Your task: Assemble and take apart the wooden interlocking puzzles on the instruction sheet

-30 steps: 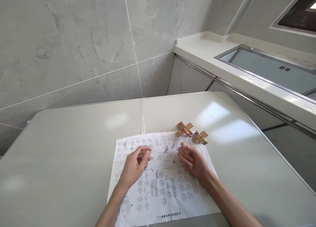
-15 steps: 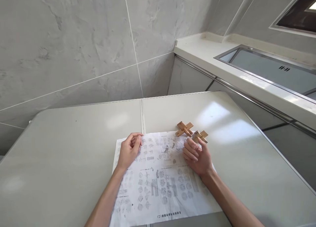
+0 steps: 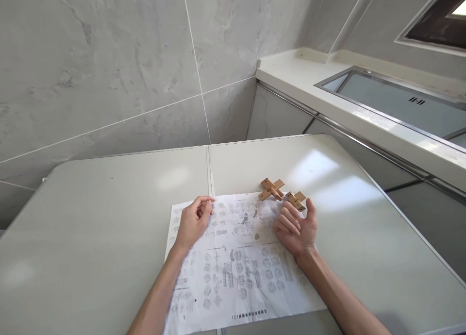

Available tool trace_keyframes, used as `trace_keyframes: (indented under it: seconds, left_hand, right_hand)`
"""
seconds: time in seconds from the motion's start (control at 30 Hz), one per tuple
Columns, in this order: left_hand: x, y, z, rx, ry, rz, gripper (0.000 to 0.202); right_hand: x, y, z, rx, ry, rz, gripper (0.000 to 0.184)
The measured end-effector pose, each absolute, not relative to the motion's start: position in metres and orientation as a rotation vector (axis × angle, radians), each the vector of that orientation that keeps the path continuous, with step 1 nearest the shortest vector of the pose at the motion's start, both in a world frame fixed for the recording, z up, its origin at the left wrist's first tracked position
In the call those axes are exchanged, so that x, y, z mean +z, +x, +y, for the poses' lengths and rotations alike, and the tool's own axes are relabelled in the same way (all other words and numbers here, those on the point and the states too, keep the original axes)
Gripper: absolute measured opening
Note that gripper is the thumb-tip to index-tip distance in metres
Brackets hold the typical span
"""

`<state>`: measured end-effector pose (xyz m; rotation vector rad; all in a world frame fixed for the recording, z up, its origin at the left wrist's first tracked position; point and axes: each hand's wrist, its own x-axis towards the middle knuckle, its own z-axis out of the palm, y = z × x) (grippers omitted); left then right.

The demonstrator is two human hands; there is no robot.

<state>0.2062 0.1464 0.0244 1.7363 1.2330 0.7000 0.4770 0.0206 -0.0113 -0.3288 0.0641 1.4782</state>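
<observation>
Head view, and straight in on a wooden block (image 3: 295,200), parked at the far right corner of a printed sheet (image 3: 251,291), with crossed bars and dark marks. At the sheet's far edge, just left of that corner, a wooden cross (image 3: 271,189), lying tilted. Looks joined in both cases, bar through bar: that much done, to judge by this, with no loose bar in sight on the open part of the sheet. Anything left to do on either? Cannot tell from here.

Out to the hands now, well apart, on either side of the sheet's far half! Fingers loosely curled on the left hand (image 3: 193,221), thumb close in; closed on something small or not, cannot tell. Palm up on the right hand (image 3: 298,232), over the sheet's right side, fingers bent, thumb raised clear, gripping nothing visible; touching the block or not, cannot tell.

Wider still: pale tabletop (image 3: 91,238) under the sheet, and beyond the sheet's far edge a grey wall (image 3: 127,73). As for containers, a metal-rimmed basin (image 3: 335,78), set in a side counter (image 3: 280,65) well beyond the sheet to the right; contents not made out.
</observation>
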Motion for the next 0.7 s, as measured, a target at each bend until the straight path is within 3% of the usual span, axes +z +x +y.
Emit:
trace_keyframes:
  seconds: [0.7]
  left_hand:
    - [0.023,0.2067,0.1455,0.673,1.8,1.239,0.028]
  right_hand:
    - [-0.0193,0.4817,0.0199,1.455,-0.181,0.081,0.059]
